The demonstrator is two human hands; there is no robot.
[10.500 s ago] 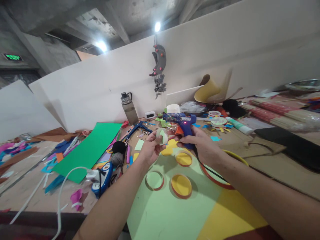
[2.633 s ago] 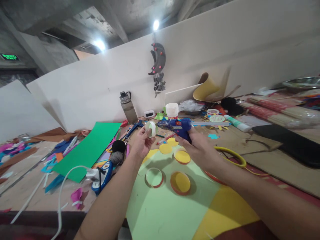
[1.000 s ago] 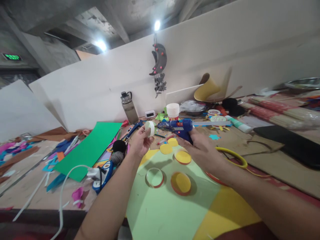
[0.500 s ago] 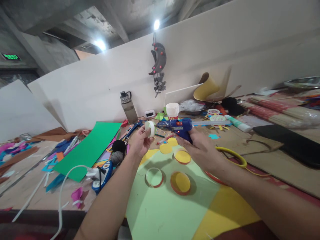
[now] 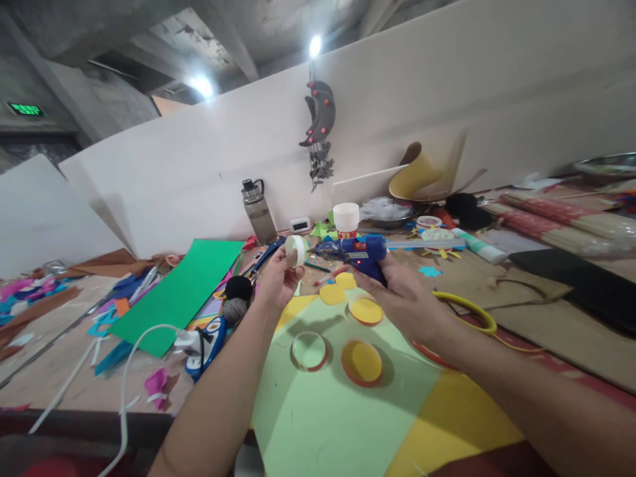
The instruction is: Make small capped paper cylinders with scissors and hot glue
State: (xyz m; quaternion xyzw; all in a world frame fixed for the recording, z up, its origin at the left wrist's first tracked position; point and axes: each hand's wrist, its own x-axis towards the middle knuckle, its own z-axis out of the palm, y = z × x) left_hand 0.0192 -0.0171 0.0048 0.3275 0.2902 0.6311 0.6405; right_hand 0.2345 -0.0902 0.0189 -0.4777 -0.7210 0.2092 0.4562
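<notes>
My left hand [image 5: 277, 281] is raised above the table and pinches a small white ring [image 5: 297, 251] between its fingertips. My right hand [image 5: 400, 295] grips a blue hot glue gun [image 5: 358, 250]; a red light shows on the gun's body. The gun's nozzle points left and sits right beside the ring. Below the hands, a light green sheet [image 5: 328, 411] carries a red-rimmed ring [image 5: 309, 350] and two red-rimmed yellow discs [image 5: 362, 362] [image 5: 365, 309].
A dark green sheet [image 5: 179, 291], a water bottle [image 5: 257, 212], stacked paper cups [image 5: 346, 219], a white cable with a blue plug strip [image 5: 206, 339], a yellow hoop [image 5: 467, 310] and scattered paper scraps crowd the table. White boards [image 5: 209, 172] stand behind.
Both hands hold the same things throughout. Since 10.5 s ago the ring and gun have risen a little and moved away from me; in the last second they barely shifted.
</notes>
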